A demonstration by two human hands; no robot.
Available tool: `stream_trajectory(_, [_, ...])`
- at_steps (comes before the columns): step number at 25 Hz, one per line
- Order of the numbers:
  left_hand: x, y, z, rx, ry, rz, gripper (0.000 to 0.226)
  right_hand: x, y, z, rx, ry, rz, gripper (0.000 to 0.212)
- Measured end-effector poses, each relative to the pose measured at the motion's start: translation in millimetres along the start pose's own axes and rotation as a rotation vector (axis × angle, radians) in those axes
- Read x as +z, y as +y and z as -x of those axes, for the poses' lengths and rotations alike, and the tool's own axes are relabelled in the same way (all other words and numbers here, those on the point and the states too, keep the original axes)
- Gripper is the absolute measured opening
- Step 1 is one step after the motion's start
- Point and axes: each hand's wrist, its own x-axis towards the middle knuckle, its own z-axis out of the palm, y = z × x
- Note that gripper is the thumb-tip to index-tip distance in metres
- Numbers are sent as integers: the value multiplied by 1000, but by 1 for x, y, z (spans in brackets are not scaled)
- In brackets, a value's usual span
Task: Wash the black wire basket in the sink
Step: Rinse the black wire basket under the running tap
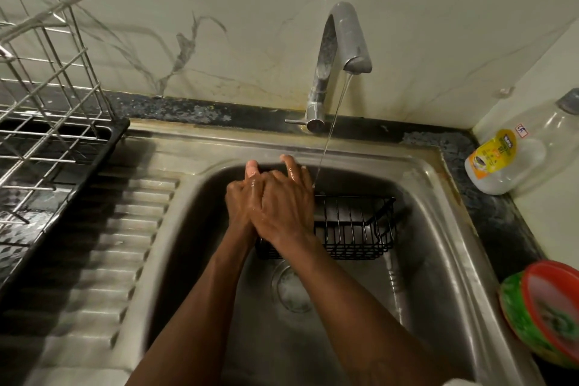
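Note:
The black wire basket rests upright on the floor of the steel sink, towards the back right of the basin. My left hand and my right hand are pressed together above the basket's left end. Both are wet, the right lies over the left, and the fingers point at the back wall. Neither hand holds anything or touches the basket. The hands hide the basket's left part. A thin stream of water runs from the tap and falls just right of my right fingers.
A metal dish rack on a black tray stands on the ribbed drainboard at left. A clear plastic bottle lies on the dark counter at the back right. Red and green bowls sit at the right edge. The drain is below the basket.

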Motion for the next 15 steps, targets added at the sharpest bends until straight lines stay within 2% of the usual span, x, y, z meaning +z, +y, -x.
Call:
stream_trajectory(2, [0,-2,2,7,44,32,63,-2,4,4,-7,-111,117,76])
stream_trajectory(4, [1,1,1,-76,95,79,64,-15,21,9,-26,-165,224,81])
stream_trajectory(7, [5,4,0,-105,103,1,69,-46,73,17,68,-175,342,79])
stream_trajectory(9, [8,2,0,-112,87,-30,68,-52,83,20,143,-159,373,79])
stream_trajectory(11, [8,0,0,-129,60,-26,69,-37,55,8,156,-151,357,82])
stream_trajectory(15, [-3,-9,-5,-111,49,92,70,-8,-5,-6,-14,-164,319,73])
